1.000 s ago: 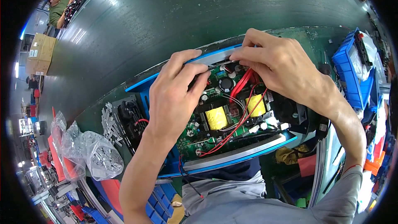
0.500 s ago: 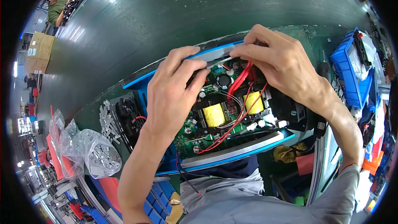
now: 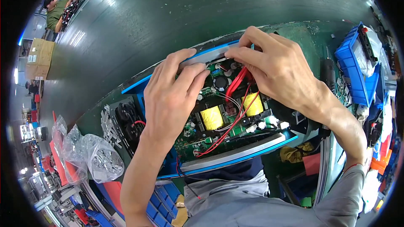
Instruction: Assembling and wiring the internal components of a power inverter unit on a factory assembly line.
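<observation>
In front of me lies a blue metal housing [image 3: 229, 162] with silver inner walls and a green circuit board [image 3: 184, 145] inside. Two yellow-wrapped transformers [image 3: 211, 118], a round black coil [image 3: 220, 83] and red wires [image 3: 236, 85] sit on the board. Along the far inner wall runs a thin metal strip [image 3: 216, 61]. My left hand [image 3: 170, 94] closes its fingertips on the strip's left end, its forefinger against the far wall. My right hand [image 3: 275, 59] pinches the right end between thumb and fingers. Both fingertips are partly hidden.
Left of the housing are loose metal clips [image 3: 110, 127], a plastic bag of similar pieces [image 3: 106, 163] and a dark part with cables [image 3: 127, 115]. On the right stand a dark electric screwdriver [image 3: 327, 72] and a blue bin [image 3: 354, 69]. Another person [image 3: 54, 14] works at far left.
Both hands have shifted slightly left. The strip between them sits lower, nearer the far wall's inner side. The housing has also moved a little to the left in the picture.
</observation>
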